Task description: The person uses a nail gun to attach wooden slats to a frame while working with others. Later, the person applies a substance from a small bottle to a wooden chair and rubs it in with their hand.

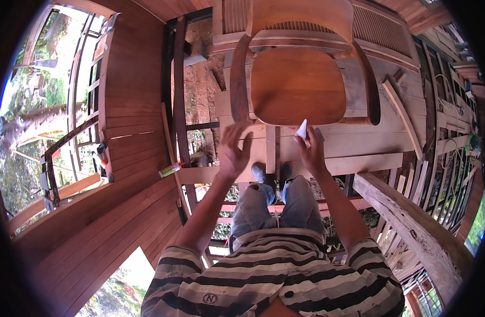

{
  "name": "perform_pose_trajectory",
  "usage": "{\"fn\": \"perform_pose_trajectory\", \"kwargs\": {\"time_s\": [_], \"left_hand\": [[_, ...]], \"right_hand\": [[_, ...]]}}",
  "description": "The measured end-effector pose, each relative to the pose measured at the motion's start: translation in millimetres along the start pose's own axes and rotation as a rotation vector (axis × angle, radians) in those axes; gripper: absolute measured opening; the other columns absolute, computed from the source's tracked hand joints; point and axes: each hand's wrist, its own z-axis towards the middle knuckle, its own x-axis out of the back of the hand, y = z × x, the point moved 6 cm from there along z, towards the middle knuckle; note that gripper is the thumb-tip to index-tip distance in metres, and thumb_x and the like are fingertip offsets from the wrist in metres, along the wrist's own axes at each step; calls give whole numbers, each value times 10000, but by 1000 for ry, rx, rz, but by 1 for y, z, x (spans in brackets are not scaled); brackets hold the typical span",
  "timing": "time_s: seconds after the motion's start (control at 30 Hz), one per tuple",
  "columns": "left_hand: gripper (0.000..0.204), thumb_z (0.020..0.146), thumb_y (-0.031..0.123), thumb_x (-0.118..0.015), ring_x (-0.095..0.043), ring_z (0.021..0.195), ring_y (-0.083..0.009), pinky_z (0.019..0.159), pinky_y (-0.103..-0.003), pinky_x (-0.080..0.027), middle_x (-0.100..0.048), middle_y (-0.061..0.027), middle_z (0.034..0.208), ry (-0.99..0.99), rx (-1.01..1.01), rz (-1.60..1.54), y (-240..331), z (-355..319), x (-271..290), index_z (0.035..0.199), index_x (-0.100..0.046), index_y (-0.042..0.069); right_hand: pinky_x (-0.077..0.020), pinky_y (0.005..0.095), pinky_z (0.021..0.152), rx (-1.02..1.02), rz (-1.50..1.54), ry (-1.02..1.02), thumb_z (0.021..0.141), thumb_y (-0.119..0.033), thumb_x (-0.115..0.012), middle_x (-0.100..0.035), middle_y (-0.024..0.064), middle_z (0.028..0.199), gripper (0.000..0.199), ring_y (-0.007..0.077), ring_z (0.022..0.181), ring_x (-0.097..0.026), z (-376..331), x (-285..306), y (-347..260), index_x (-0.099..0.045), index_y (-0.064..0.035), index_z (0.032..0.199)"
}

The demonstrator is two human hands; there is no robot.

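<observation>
- A glossy orange-brown wooden armchair with dark curved arms [298,87] is parked at upper centre, pale wooden planks [395,108] seen around it.
- A small white cone-shaped piece [301,130] is pinched in the right hand [312,149], just right of centre, tip pointed up, right by the seat's front edge.
- The left hand [234,152] is held well apart, left of centre, fingers loosely spread; whether the chair's being touched honestly can't be told.
- A rough, weathered timber beam [411,222] can be spotted lower right.

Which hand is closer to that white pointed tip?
Right: the right hand is holding the white pointed tip. The left hand is apart from it, off to the left.
</observation>
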Motion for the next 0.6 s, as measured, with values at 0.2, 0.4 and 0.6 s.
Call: {"fn": "perform_pose_trajectory", "kwargs": {"time_s": [0.2,0.4,0.6], "left_hand": [[307,1025,188,-604,-493,1420,-394,1190,-498,-377,-623,-189,1432,5,-232,131,-99,83,-63,1264,-723,39],[410,1062,273,-507,-399,1500,-348,1249,-492,-248,-624,-179,1445,120,-235,-152,-154,69,-88,1231,-748,-13],[760,1074,506,-232,-361,1521,-364,1266,-498,-197,-583,-229,1473,313,-344,-347,-176,54,-94,1334,-659,-66]], "right_hand": [[-561,385,856,213,-278,294,943,-100,-739,-745,156,1056,228,248,964,-726,135,40,208,-699,-6,1147],[-565,365,897,335,-316,338,952,-81,-725,-771,109,1083,208,266,1010,-747,152,25,285,-666,-55,1150],[-563,353,904,274,-268,340,979,-88,-690,-776,120,1109,211,263,1079,-751,144,17,282,-584,-43,1155]]}}
